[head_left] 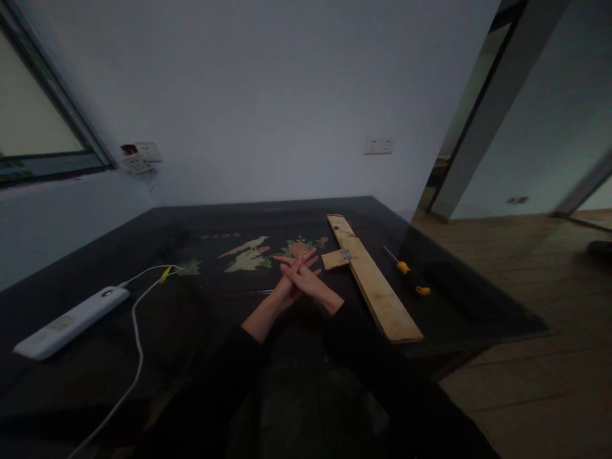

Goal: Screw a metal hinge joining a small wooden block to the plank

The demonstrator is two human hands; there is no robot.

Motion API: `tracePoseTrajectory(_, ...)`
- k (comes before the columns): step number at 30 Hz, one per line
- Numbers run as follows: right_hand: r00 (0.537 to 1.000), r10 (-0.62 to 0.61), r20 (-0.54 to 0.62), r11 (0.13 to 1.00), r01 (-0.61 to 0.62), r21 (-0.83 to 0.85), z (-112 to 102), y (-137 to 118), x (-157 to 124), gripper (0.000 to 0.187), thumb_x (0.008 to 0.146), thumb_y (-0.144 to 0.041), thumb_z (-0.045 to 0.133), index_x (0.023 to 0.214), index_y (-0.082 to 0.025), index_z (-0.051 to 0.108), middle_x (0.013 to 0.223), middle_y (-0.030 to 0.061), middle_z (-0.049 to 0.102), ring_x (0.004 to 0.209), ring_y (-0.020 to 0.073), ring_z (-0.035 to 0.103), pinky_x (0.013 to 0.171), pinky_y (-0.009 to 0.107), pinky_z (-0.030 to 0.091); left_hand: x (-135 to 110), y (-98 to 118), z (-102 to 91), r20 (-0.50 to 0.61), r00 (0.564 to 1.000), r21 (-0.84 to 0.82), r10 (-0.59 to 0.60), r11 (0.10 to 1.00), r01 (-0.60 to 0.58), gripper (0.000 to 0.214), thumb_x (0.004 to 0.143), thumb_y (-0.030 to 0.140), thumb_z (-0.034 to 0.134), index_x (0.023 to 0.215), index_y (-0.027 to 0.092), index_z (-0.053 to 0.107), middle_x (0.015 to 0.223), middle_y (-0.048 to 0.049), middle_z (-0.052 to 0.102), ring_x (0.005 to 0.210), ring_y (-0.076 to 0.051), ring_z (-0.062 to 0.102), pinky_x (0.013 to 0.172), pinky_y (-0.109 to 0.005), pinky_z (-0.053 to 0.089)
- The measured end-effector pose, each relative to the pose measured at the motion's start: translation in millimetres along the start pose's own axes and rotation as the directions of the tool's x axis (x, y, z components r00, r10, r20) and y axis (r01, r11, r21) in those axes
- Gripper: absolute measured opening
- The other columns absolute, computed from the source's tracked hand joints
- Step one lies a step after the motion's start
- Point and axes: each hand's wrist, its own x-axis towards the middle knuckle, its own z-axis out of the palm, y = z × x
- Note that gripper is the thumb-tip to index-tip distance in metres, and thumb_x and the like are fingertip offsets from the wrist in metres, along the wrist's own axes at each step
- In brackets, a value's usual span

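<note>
My left hand [288, 287] and my right hand [306, 281] meet over the dark table, crossed with the right one lying over the left. Their fingers are stretched out and I see nothing held in either. Just right of them lies a long wooden board [377, 287], with a small wooden piece [333, 259] joined at its side by a metal hinge [346, 254]. Further right rests a screwdriver [404, 268] with a yellow and black handle. Part of my left palm is hidden beneath the right hand.
A long white device [71, 323] lies on the left of the table [268, 211], with a white cable [138, 331] running off the front edge. Bird and flower pictures [248, 256] decorate the tabletop. Behind stands a wall with sockets [378, 146].
</note>
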Motion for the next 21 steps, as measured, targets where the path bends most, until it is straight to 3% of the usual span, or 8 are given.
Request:
tracePoseTrajectory(4, 0.991, 0.059, 0.118, 0.997, -0.065, 0.043, -9, -7, -7, 0.046, 0.081, -0.058, 0.059, 0.111, -0.024, 0.069, 0.123, 0.008, 0.064, 0.125, 0.0266, 0.052, 0.108, 0.045, 0.036, -5, 10, -1.1, 0.093, 0.962, 0.02, -0.256, 0.967, 0.255, 0.03, 0.089, 0.039, 0.052, 0.106, 0.02, 0.069, 0.106, -0.013, 0.07, 0.116, -0.031, 0.06, 0.095, -0.046, 0.049)
tracePoseTrajectory(7, 0.963, 0.199, 0.184, 0.964, -0.227, 0.141, -13, -11, -9, 0.045, 0.078, -0.059, 0.062, 0.092, -0.019, 0.074, 0.104, 0.0102, 0.069, 0.1, 0.024, 0.064, 0.084, 0.037, 0.052, -5, 10, -1.8, 0.041, 0.944, 0.07, -0.327, 0.944, 0.323, 0.031, 0.089, 0.043, 0.053, 0.096, 0.016, 0.067, 0.089, -0.0115, 0.071, 0.101, -0.03, 0.066, 0.089, -0.043, 0.052)
tracePoseTrajectory(9, 0.955, 0.273, 0.117, 0.94, -0.29, 0.18, -10, -11, -7, 0.043, 0.076, -0.059, 0.063, 0.081, -0.017, 0.072, 0.091, 0.0087, 0.07, 0.086, 0.0206, 0.066, 0.07, 0.031, 0.053, -3, 6, -2.3, -0.013, 0.954, 0.078, -0.3, 0.951, 0.3, 0.032, 0.088, 0.046, 0.053, 0.084, 0.016, 0.064, 0.078, -0.0087, 0.069, 0.093, -0.027, 0.067, 0.083, -0.039, 0.053)
tracePoseTrajectory(11, 0.96, 0.279, 0.029, 0.944, -0.28, 0.177, -6, -8, -5, 0.041, 0.076, -0.057, 0.063, 0.072, -0.016, 0.07, 0.079, 0.0063, 0.069, 0.077, 0.0177, 0.064, 0.064, 0.027, 0.052, 0, 2, -2.9, -0.023, 0.957, 0.065, -0.288, 0.955, 0.289, 0.034, 0.088, 0.048, 0.053, 0.076, 0.017, 0.06, 0.071, -0.0066, 0.067, 0.087, -0.026, 0.068, 0.077, -0.035, 0.054)
tracePoseTrajectory(16, 0.98, 0.189, -0.059, 0.978, -0.182, 0.098, 1, -2, 1, 0.036, 0.077, -0.051, 0.061, 0.065, -0.018, 0.068, 0.071, 0.0038, 0.067, 0.071, 0.0159, 0.063, 0.067, 0.026, 0.05, 2, -2, -1.3, -0.037, 0.964, 0.043, -0.262, 0.964, 0.264, 0.032, 0.084, 0.047, 0.057, 0.069, 0.018, 0.058, 0.07, -0.006, 0.067, 0.086, -0.024, 0.068, 0.075, -0.032, 0.055)
tracePoseTrajectory(21, 0.984, 0.169, -0.053, 0.985, -0.167, 0.039, -3, 1, 1, 0.032, 0.079, -0.046, 0.058, 0.065, -0.02, 0.068, 0.074, 0.0041, 0.067, 0.071, 0.0164, 0.062, 0.067, 0.027, 0.049, 2, 3, 6.6, -0.071, 0.966, 0.016, -0.249, 0.968, 0.251, 0.026, 0.088, 0.037, 0.049, 0.079, 0.018, 0.065, 0.071, -0.0056, 0.068, 0.086, -0.025, 0.069, 0.08, -0.034, 0.054)
